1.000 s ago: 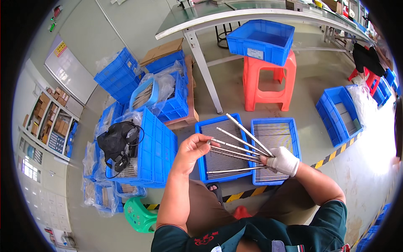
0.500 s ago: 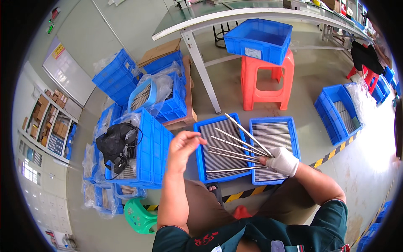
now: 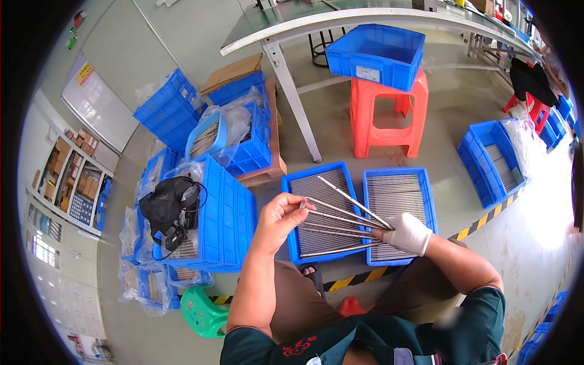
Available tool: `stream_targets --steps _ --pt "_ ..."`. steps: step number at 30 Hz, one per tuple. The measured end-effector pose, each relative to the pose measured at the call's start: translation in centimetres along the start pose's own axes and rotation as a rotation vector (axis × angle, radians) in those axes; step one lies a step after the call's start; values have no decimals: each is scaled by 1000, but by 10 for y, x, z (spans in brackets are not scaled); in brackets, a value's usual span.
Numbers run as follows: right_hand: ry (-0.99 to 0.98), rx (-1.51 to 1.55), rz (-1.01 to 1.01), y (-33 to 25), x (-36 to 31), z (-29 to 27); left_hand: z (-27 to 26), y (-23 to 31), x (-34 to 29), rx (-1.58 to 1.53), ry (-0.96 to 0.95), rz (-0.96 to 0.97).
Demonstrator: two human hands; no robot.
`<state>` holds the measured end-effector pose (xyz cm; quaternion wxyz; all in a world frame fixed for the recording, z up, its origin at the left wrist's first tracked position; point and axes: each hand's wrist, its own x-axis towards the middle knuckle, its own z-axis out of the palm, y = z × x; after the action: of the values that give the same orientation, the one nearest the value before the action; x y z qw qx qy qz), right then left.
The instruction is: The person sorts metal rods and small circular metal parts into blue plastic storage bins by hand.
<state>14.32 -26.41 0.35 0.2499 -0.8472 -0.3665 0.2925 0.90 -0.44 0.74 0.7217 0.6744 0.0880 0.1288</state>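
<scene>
Seen from above, a fan of thin metal rods (image 3: 340, 219) was held at one end by the right hand (image 3: 409, 233), which wore a white glove and was closed firmly around the bunch. The bare left hand (image 3: 281, 214) was pinched lightly on the free tip of one rod, thumb against fingertips. The rods were spread over two blue trays on the floor just beyond the knees.

To do this well, it was judged that the rods should be kept fanned apart, so that each tip could be picked singly, and held over the trays in case one slipped.

The left tray (image 3: 292, 182) was filled with a flat layer of similar rods, as was the right tray (image 3: 428, 201). Farther left, a deep blue crate (image 3: 234, 225) was topped by a black bag (image 3: 167, 207). On the far side, an empty blue bin (image 3: 377, 55) was set on a red stool (image 3: 389, 115). At the right, another blue tray (image 3: 480, 164) held more rods beside clear plastic.
</scene>
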Motion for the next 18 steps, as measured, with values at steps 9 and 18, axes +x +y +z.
stream_targets --steps 9,18 --pt "-28 -16 29 0 -1 0 -24 5 2 -20 74 40" --pt "-71 -67 2 -13 -7 -2 -9 2 2 -86 -57 -52"
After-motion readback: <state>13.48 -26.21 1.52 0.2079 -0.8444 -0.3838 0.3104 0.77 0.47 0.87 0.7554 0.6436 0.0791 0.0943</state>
